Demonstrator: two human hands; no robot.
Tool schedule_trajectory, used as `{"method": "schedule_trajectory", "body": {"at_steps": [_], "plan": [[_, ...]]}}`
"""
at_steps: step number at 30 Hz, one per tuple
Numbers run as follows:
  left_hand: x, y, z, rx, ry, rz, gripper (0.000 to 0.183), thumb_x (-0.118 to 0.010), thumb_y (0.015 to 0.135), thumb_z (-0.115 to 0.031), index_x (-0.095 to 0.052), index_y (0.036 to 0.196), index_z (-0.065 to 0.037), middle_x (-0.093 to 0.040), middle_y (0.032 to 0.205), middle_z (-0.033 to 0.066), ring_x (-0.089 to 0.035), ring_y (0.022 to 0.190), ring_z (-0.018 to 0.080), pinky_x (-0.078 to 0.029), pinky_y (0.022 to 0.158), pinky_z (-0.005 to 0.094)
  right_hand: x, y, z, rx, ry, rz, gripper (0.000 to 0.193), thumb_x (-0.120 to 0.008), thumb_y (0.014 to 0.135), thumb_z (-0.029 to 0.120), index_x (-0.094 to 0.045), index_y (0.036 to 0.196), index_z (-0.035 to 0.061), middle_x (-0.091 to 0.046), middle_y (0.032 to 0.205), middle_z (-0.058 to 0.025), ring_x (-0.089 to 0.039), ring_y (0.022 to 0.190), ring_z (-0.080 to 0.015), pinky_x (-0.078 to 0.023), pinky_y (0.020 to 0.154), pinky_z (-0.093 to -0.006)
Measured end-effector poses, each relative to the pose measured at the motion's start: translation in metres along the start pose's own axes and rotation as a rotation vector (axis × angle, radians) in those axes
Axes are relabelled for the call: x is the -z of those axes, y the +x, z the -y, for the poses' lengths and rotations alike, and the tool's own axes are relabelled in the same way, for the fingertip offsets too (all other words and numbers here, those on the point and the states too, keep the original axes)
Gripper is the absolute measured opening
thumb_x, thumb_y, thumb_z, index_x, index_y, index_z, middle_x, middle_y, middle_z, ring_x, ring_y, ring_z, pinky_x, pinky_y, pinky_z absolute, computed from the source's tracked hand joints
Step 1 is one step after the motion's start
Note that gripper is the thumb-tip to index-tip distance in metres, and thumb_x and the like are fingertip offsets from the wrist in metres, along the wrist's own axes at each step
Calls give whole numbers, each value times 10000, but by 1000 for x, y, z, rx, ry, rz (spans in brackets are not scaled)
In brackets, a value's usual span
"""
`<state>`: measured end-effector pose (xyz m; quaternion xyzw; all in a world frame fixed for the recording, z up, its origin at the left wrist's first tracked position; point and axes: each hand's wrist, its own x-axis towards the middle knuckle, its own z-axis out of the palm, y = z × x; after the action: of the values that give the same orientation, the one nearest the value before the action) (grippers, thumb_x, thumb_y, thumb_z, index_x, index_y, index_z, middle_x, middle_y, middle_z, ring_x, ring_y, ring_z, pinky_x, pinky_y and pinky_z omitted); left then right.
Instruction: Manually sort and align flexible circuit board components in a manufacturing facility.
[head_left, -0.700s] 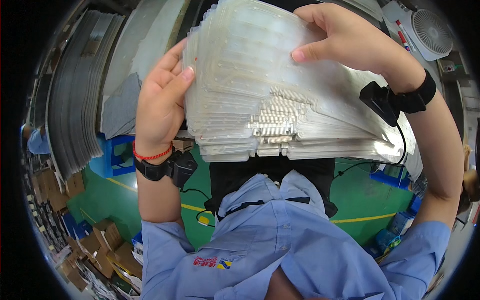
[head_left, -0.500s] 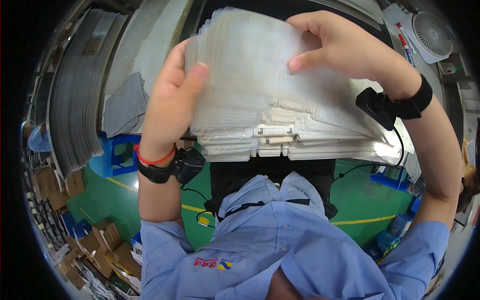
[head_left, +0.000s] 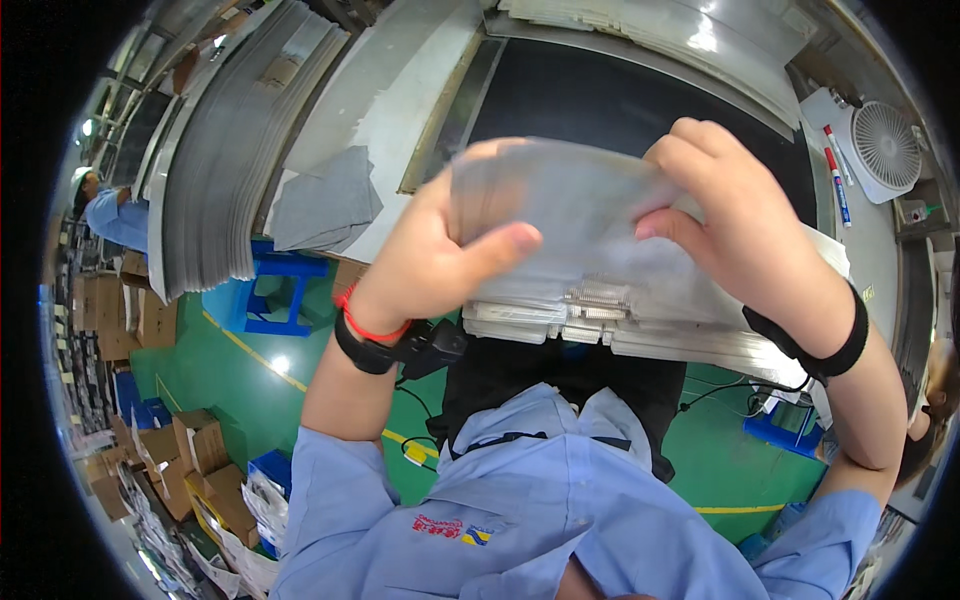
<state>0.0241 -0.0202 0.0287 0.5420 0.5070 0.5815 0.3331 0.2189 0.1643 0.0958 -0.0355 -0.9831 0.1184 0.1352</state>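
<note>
Sheets of thin rectangular translucent grey plastic [head_left: 585, 212], raised over a pale layered plastic stack [head_left: 515, 320]: your left hand [head_left: 430, 248] clasps the left edge, right hand [head_left: 722, 195] pinches the right. Likely light, bendy, slippery; grip opposite edges.

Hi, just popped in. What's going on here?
A person is holding a batch of thin, translucent sheets in both hands: the left hand at one side, the right hand at the other. The sheets are blurred, so their number can't be told. More pale sheets show just below, and a black surface lies beyond the hands.
</note>
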Motion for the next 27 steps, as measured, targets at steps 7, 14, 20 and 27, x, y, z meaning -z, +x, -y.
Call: {"method": "schedule_trajectory", "body": {"at_steps": [7, 14, 20, 27], "plan": [[5, -3, -11, 63, 130, -134, 277, -663, 916, -52, -632, 1188, -13, -700, 1039, 39, -638, 933, 121, -507, 837, 277, 6, -3, 8, 73, -132, -226, 525, -808, 704, 171, -607, 1182, 83, -591, 1020, -97, -560, 984, -323, -439, 887, -417], [89, -70, 23, 70, -175, -536, 329, -629, 966, -182, -590, 1220, 24, -664, 1136, 99, -636, 997, 178, -507, 875, 311, 60, -37, 12, 261, -371, -361, 569, -795, 732, 201, -604, 1250, 63, -616, 1169, -137, -557, 1050, -310, -401, 953, -422], [139, -116, 54, -86, -286, -971, 374, -620, 984, -253, -536, 1273, -31, -628, 1131, 60, -623, 954, 165, -510, 838, 301, 56, -51, 6, 139, -247, -346, 503, -803, 701, 161, -657, 1180, 107, -608, 1149, -93, -528, 1050, -294, -397, 928, -380], [160, -112, 61, 14, -271, -1172, 304, -641, 971, -195, -558, 1226, -50, -632, 1092, 41, -617, 933, 148, -515, 772, 287, 29, -42, -10, 22, -67, -149, 452, -745, 784, 166, -604, 1201, 60, -579, 1185, -127, -525, 1113, -317, -389, 940, -407]]}}
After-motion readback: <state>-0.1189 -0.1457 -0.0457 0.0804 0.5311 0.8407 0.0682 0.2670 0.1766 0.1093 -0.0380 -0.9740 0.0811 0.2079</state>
